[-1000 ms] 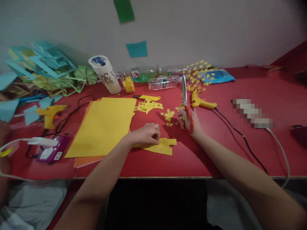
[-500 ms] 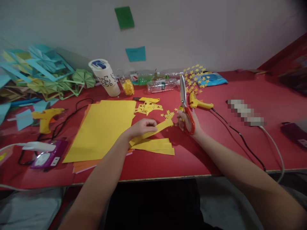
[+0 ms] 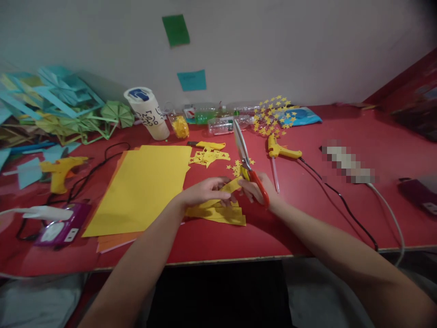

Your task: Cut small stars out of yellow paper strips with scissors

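Note:
My left hand is closed on a yellow paper strip, which slants up to the right. Red-handled scissors hang from my right hand, blades pointing up and away. The fingers of that hand also touch the strip's right end. Below my left hand, more yellow strips lie on the table. Small cut paper stars are scattered just beyond my hands. Left of them are yellow scraps with star-shaped holes.
A stack of yellow sheets lies left of my hands. Glue guns rest on both sides, with cords. Plastic bottles, a white cup and a utility knife are farther back. Folded paper shapes pile up at left.
My right hand has moved left with the scissors, whose blades now lean further left. Its fingers have come to the strip's end, and both hands are closer together.

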A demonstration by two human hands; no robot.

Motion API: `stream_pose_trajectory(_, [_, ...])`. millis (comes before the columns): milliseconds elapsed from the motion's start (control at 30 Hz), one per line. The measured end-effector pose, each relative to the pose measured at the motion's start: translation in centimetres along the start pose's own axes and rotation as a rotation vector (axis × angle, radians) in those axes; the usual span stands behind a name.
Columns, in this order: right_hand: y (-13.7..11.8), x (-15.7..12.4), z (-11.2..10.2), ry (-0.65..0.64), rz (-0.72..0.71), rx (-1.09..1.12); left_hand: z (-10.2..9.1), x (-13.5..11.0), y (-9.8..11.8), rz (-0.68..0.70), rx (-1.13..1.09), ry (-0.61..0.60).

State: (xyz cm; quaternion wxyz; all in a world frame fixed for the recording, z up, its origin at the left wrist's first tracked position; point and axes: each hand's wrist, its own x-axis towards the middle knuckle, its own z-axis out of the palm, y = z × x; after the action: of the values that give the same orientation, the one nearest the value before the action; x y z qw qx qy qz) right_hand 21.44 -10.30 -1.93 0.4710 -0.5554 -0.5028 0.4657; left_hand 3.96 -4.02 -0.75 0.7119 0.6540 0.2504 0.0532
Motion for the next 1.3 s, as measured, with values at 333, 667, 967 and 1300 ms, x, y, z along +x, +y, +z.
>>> stream_pose_trajectory(333, [0.4,0.7,-1.9,0.095,-0.181,0.041,-0.4,0.8,-0.1,0.135,-0.082,0.509])
stream_pose_trajectory(667, [0.0,0.8,-2.3,-0.183,-0.087,-0.525,-1.5,0.7,-0.3,0.291,-0.153,0.73])
stream_pose_trajectory(967, [0.0,0.6,-1.9,-0.256,-0.049,-0.648,-1.7,0.5,-0.2,0.398,-0.175,0.806])
stream_pose_trajectory(1300, [-0.2,0.3,-1.6,-0.274,-0.015,-0.538,-1.7,0.4,-0.2,0.407,-0.174,0.859])
